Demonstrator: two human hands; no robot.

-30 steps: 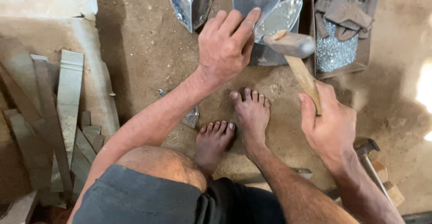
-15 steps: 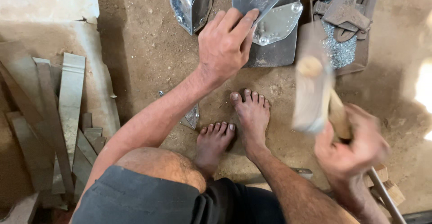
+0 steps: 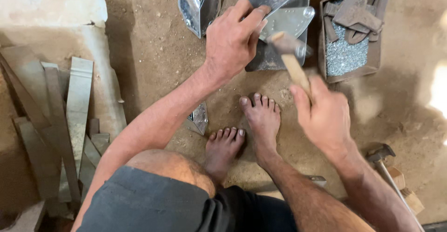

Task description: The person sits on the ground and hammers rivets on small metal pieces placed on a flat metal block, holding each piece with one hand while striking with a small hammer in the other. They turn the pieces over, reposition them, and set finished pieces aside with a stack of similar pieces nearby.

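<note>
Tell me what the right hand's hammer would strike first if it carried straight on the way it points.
Probably the shiny metal sheet piece pinned under the left hand: the hammer in the right hand points at it. Its head is blurred, so depth is uncertain.
</note>
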